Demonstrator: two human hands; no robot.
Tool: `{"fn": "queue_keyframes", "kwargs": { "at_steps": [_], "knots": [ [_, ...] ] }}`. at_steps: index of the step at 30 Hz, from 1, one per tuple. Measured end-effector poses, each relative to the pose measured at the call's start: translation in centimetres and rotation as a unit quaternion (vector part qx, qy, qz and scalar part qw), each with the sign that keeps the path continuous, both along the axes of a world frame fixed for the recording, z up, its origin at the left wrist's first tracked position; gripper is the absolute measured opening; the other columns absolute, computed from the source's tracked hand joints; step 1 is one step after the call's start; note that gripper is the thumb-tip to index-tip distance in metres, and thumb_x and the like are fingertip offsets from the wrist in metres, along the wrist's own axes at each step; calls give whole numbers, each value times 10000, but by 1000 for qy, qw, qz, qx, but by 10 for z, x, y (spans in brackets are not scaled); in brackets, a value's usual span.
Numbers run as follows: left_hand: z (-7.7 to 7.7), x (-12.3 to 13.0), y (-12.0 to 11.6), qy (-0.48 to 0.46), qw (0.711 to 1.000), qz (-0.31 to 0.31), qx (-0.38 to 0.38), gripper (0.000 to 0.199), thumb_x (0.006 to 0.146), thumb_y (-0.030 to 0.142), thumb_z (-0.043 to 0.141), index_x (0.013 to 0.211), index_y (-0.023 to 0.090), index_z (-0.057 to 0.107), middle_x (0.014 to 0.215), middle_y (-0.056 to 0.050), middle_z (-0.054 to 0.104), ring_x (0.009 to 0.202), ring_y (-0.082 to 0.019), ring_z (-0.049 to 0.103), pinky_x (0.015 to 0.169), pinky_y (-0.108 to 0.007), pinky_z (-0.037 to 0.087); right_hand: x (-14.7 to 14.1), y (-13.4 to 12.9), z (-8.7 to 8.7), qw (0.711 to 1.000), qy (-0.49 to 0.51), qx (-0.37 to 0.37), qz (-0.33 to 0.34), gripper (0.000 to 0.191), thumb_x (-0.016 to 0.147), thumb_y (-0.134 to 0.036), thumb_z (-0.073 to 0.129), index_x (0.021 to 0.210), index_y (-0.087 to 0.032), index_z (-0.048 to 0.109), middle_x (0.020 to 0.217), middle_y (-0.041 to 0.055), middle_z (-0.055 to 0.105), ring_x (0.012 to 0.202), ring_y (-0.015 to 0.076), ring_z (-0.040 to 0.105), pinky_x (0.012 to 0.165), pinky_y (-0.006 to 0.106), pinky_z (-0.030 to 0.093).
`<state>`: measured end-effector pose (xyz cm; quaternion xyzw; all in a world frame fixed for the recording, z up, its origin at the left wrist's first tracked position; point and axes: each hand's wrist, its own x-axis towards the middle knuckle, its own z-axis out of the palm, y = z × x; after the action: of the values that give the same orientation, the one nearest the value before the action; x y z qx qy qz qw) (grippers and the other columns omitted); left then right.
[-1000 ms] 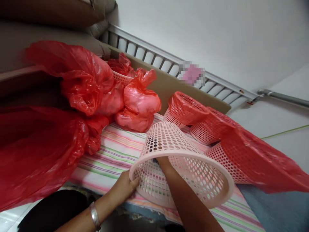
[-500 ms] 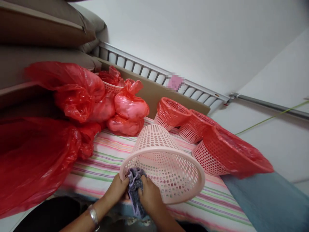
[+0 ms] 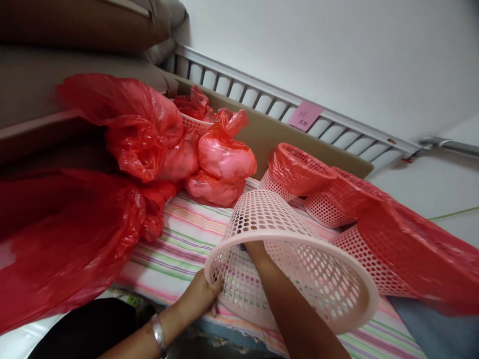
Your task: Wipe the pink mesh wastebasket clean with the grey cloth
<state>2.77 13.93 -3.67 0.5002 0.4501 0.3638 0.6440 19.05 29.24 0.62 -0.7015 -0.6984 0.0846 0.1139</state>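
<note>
A pink perforated basket lies tilted on a striped cloth, its wide mouth facing me. My left hand, below a silver bangle, grips the left side of the rim. My right arm reaches through the mouth, and my right hand is deep inside near the basket's far end, mostly hidden by the rim and wall. A sliver of dark cloth shows beside it; the fingers are out of sight.
Stuffed red plastic bags stand behind on the left, and a big red bag spreads in front of them. Red-lined pink baskets line the right. Behind are a metal rail, a pink note and stacked cushions.
My right hand has gone from the rim into the basket, taking the dark cloth along. My left hand has let go of the cloth and holds the rim. The view has shifted.
</note>
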Motion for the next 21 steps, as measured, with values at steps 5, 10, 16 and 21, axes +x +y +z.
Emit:
{"fn": "queue_keyframes", "kwargs": {
  "at_steps": [5, 10, 16, 21],
  "knots": [
    [1, 2, 0, -6, 1000, 0, -13, 429, 815, 543, 441, 916, 138, 537, 400, 44, 524, 313, -127, 549, 299, -145, 346, 1, -12, -2, 1000, -10, -3, -8, 340, 901, -277, 325, 1110, -197, 580, 1112, 63, 631, 1120, 201, 509, 939, 305, 349],
    [-3, 6, -1, 7, 1000, 8, -10, 425, 810, 546, 426, 860, 143, 550, 367, 39, 506, 317, -142, 550, 308, -160, 350, -15, -90, -7, 999, -32, -21, -13, 365, 789, -216, 425, 1131, -172, 545, 1073, 100, 639, 993, 220, 589, 833, 294, 416],
    [23, -5, 8, 21, 994, 46, 92, 274, 775, 381, 483, 816, 146, 619, 551, -25, 646, 553, -194, 630, 545, -262, 485, -13, -176, 7, 995, -7, -58, 84, 390, 719, -172, 441, 1095, -191, 542, 1061, 79, 621, 990, 210, 570, 852, 273, 403],
    [50, -29, 18, 150, 980, 89, 99, 273, 774, 361, 458, 726, 150, 623, 547, -24, 633, 482, -186, 577, 474, -248, 408, 8, -170, 18, 997, -68, -24, 33, 366, 747, -217, 433, 1099, -187, 532, 1072, 105, 593, 993, 240, 555, 829, 309, 405]
  ]
}}
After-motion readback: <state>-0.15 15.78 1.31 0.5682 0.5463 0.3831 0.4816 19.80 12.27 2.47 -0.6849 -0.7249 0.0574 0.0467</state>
